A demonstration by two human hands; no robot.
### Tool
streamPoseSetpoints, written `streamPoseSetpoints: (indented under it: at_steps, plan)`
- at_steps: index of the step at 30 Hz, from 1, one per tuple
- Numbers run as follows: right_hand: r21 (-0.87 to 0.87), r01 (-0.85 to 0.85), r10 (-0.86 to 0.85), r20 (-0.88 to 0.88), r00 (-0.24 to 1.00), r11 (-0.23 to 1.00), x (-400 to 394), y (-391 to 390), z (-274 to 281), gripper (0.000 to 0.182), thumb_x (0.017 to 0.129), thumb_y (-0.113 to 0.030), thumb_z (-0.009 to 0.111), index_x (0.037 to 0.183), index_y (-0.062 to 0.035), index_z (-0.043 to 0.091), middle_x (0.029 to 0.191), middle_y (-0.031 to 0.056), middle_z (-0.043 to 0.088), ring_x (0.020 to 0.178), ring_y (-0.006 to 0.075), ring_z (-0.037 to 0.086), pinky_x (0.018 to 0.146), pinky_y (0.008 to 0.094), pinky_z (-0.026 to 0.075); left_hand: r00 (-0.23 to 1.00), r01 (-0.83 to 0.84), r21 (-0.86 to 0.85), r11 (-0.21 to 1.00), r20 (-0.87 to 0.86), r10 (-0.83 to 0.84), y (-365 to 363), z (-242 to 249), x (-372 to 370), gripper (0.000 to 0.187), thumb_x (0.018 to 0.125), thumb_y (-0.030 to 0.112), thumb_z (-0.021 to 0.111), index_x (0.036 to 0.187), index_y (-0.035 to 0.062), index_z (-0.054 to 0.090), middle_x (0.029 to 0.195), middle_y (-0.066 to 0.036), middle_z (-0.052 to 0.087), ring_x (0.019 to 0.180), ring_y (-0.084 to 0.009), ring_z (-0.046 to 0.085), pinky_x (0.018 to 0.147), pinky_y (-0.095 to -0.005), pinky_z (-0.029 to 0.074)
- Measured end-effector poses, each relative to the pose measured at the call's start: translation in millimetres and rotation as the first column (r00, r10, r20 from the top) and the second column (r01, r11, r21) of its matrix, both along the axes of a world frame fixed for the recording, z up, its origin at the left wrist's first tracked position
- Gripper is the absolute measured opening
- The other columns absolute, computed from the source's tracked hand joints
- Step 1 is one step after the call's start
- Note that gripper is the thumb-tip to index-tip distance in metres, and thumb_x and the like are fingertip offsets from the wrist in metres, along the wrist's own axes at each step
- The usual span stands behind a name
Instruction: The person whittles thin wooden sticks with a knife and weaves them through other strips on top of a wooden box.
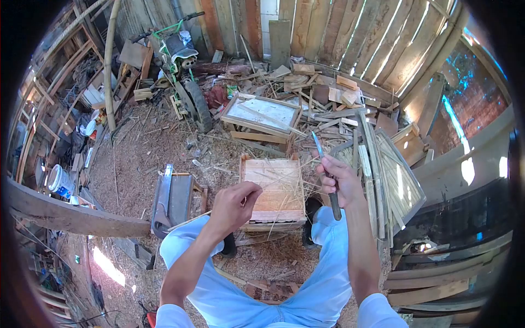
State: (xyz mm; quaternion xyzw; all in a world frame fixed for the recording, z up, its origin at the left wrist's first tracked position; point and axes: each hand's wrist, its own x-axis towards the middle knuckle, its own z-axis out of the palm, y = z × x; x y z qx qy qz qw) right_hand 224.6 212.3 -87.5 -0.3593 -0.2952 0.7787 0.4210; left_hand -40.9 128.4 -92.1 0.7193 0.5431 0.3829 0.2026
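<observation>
My right hand (340,177) is wrapped round the dark handle of a knife (318,146), its blade pointing up and away from me. Thin pale strips run between the two hands. My left hand (236,205) is closed, fingertips pinched on a thin wood strip (281,180). Both hands are above a low wooden box (273,205) between my knees, with several loose strips and shavings scattered over its top.
A handsaw (161,210) leans on a small stool (181,197) at left. Ahead lie a wooden frame with a pale panel (262,113) and heaped scrap wood (328,90). A small motorbike (188,82) stands back left. Slatted panels (399,175) lie at right; a white bucket (60,182) is far left.
</observation>
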Motion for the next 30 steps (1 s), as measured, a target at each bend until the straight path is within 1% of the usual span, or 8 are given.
streamPoseSetpoints:
  at_steps: [7, 11, 14, 21, 23, 24, 27, 30]
  plan:
    - [0.023, -0.007, 0.007, 0.034, 0.999, 1.0, -13, -10, 5, 0.03, 0.094, -0.015, 0.054, 0.122, -0.004, 0.055, 0.077, 0.0019, 0.055, 0.052, 0.0036, 0.04, 0.041, 0.0154, 0.031, 1.0, -0.015, 0.032, 0.999, -0.024, 0.015, 2, 1, 2, 0.006, 0.082, 0.002, 0.062, 0.088, -0.0006, 0.063, 0.078, -0.012, 0.065, 0.066, -0.0233, 0.065, 0.053, -0.0306, 0.051]
    - [-0.001, -0.169, 0.168, 0.122, 0.978, 0.986, -22, -15, 4, 0.031, 0.094, -0.013, 0.053, 0.124, -0.004, 0.054, 0.077, 0.0023, 0.055, 0.052, 0.0033, 0.04, 0.041, 0.0155, 0.031, 0.999, -0.018, 0.039, 0.999, -0.034, 0.019, 2, 0, 0, 0.006, 0.082, 0.003, 0.063, 0.088, -0.0005, 0.063, 0.078, -0.012, 0.065, 0.066, -0.0237, 0.065, 0.052, -0.0309, 0.05]
    - [0.008, -0.06, 0.061, -0.051, 0.997, 0.998, 1, 4, -5, 0.034, 0.095, -0.013, 0.052, 0.127, -0.0031, 0.051, 0.078, 0.0008, 0.054, 0.052, 0.0028, 0.039, 0.041, 0.0157, 0.031, 1.0, -0.001, 0.038, 0.999, -0.029, 0.002, 0, -3, -3, 0.006, 0.083, 0.003, 0.062, 0.087, -0.0002, 0.063, 0.078, -0.012, 0.065, 0.065, -0.0235, 0.065, 0.052, -0.0306, 0.05]
    - [0.045, -0.114, 0.106, 0.158, 0.982, 0.992, -15, -12, 5, 0.031, 0.093, -0.012, 0.053, 0.123, -0.0021, 0.054, 0.078, 0.0, 0.054, 0.05, 0.0029, 0.038, 0.041, 0.0155, 0.03, 0.999, -0.02, 0.035, 0.999, -0.043, 0.022, 0, 0, -4, 0.005, 0.083, 0.002, 0.062, 0.087, 0.0001, 0.063, 0.076, -0.012, 0.064, 0.065, -0.0235, 0.065, 0.053, -0.0308, 0.05]
    - [-0.017, 0.009, -0.005, 0.228, 0.974, 1.0, 1, 9, -12, 0.03, 0.093, -0.012, 0.054, 0.122, -0.0029, 0.055, 0.078, -0.0004, 0.054, 0.049, 0.0027, 0.038, 0.04, 0.0154, 0.029, 0.999, -0.02, 0.038, 0.999, -0.042, 0.022, -2, 0, -7, 0.004, 0.083, 0.002, 0.062, 0.087, 0.0003, 0.063, 0.075, -0.012, 0.064, 0.064, -0.0233, 0.064, 0.053, -0.0307, 0.05]
    - [0.014, 0.113, -0.113, 0.034, 0.993, 0.994, 13, 19, -7, 0.029, 0.094, -0.013, 0.052, 0.121, -0.0043, 0.056, 0.077, -0.0006, 0.054, 0.049, 0.0023, 0.038, 0.039, 0.0156, 0.029, 0.999, -0.023, 0.05, 0.998, -0.033, 0.025, -2, 1, -8, 0.004, 0.083, 0.002, 0.062, 0.087, 0.0004, 0.063, 0.075, -0.011, 0.064, 0.062, -0.0231, 0.064, 0.052, -0.0306, 0.049]
    - [0.069, 0.19, -0.193, 0.028, 0.981, 0.979, 21, 14, -3, 0.029, 0.094, -0.013, 0.052, 0.121, -0.0044, 0.056, 0.077, -0.0008, 0.053, 0.049, 0.0023, 0.037, 0.039, 0.0156, 0.029, 0.998, -0.064, 0.01, 0.998, -0.018, 0.064, -2, 0, -11, 0.004, 0.084, 0.003, 0.062, 0.087, 0.0011, 0.063, 0.075, -0.011, 0.064, 0.058, -0.0215, 0.061, 0.051, -0.0307, 0.047]
    - [0.085, 0.1, -0.105, 0.056, 0.993, 0.991, -5, -12, 8, 0.033, 0.094, -0.014, 0.053, 0.125, -0.0038, 0.053, 0.076, -0.0002, 0.054, 0.048, 0.0023, 0.039, 0.04, 0.0154, 0.03, 0.996, -0.091, 0.097, 0.991, -0.011, 0.093, 5, -6, -2, 0.003, 0.083, 0.004, 0.063, 0.086, 0.0013, 0.063, 0.074, -0.01, 0.063, 0.056, -0.021, 0.06, 0.05, -0.0315, 0.046]
